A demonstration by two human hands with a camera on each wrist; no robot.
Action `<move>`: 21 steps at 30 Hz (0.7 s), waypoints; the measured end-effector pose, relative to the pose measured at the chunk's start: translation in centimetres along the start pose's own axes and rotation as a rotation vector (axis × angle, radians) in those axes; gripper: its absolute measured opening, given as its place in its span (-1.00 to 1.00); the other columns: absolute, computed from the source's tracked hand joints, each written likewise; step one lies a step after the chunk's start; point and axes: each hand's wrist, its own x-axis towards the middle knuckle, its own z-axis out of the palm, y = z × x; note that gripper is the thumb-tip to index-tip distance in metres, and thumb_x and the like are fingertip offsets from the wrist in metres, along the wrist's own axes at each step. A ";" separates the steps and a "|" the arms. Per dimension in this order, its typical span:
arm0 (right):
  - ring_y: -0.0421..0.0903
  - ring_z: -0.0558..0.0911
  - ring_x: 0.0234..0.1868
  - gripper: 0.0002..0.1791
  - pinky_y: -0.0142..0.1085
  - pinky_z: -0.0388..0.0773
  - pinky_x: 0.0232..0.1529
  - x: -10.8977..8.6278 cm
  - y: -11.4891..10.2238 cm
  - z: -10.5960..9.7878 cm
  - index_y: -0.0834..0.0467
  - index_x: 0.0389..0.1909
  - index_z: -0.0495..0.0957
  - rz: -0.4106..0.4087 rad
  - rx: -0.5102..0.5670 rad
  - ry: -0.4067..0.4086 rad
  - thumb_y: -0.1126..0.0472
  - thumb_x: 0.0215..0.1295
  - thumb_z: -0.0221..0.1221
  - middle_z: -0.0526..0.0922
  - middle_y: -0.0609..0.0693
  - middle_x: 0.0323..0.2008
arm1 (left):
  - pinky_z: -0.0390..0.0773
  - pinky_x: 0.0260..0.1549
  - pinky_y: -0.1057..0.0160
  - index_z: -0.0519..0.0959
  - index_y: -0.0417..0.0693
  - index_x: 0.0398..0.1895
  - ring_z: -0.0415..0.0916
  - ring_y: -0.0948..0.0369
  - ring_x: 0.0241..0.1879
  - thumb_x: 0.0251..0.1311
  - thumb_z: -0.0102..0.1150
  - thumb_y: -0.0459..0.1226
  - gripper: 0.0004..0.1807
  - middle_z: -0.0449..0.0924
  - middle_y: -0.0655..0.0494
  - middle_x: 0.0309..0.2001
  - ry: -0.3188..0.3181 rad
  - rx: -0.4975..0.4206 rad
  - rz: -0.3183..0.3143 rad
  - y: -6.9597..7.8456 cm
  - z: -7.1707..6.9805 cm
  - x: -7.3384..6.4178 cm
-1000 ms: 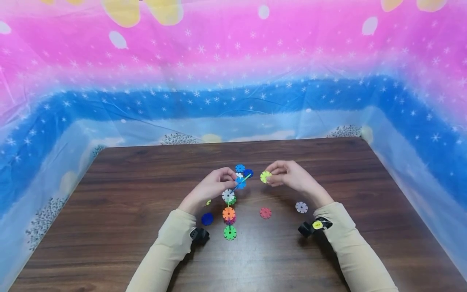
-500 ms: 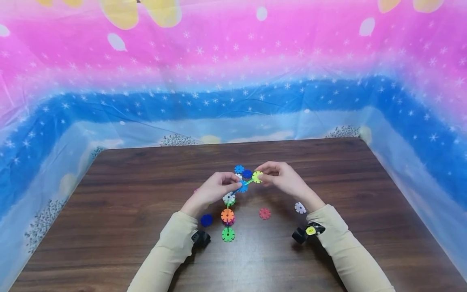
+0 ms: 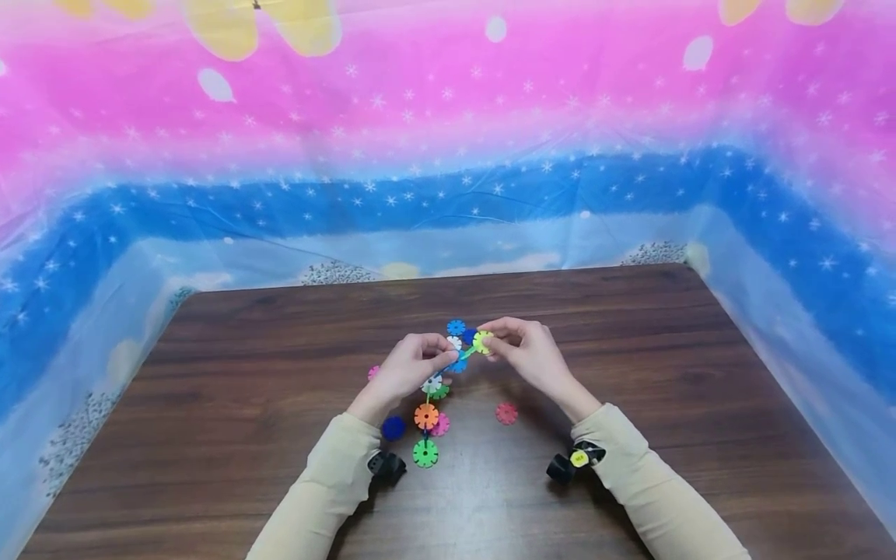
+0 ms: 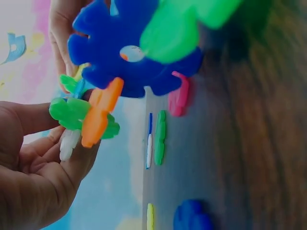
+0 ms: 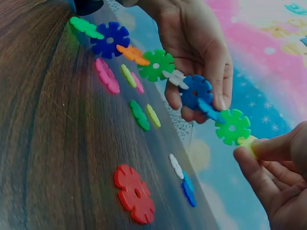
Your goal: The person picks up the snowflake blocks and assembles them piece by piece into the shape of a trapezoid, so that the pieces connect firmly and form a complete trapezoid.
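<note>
Linked chain of notched, flower-shaped plastic discs [image 5: 162, 58] hangs between your two hands, held above a dark brown wood-grain table [image 3: 700, 467]. Your left hand [image 3: 406, 367] holds the chain by a blue notched plastic disc [image 5: 201, 85], fingers drawn in narrow around it. Your right hand [image 3: 535, 356] pinches a yellow notched plastic disc [image 3: 483, 340] between thumb and finger, with its edge against the rim of the bright green notched plastic disc [image 5: 241, 125] at the upper end of the chain; you cannot tell from these views how deeply the slots engage. From your left hand the chain slopes down toward you, through white, green, orange and dark blue pieces to another green one at the lower end. Loose discs lie on the table: a red notched plastic disc [image 3: 500, 408] by itself between your forearms, a dark blue plastic disc [image 3: 393, 428] near your left wrist, and a light blue notched plastic disc [image 3: 456, 327] beyond your hands. Behind the table hangs a pink and blue snowflake-patterned cloth [image 3: 448, 132].
</note>
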 end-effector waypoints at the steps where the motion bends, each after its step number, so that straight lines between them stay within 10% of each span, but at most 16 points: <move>1: 0.07 0.75 -0.32 -0.76 -0.03 0.68 -0.20 0.0 0.0 0.2 0.24 0.02 0.69 -0.006 0.005 0.008 0.26 0.41 0.26 0.77 0.03 -0.30 | 0.56 -0.26 0.21 0.64 -0.25 -0.18 0.61 0.09 -0.34 0.44 0.16 -0.27 -0.82 0.66 -0.14 -0.28 0.004 -0.002 0.001 -0.1 0.0 0.0; 21: -0.05 0.75 -0.37 -0.78 -0.05 0.67 -0.23 -0.2 0.5 0.4 0.25 0.00 0.69 0.021 0.066 -0.014 0.28 0.41 0.25 0.77 0.01 -0.33 | 0.42 -0.40 0.22 0.64 -0.23 -0.18 0.45 0.16 -0.40 0.45 0.13 -0.30 -0.84 0.61 0.00 -0.34 -0.005 0.016 -0.018 -0.2 0.1 -0.1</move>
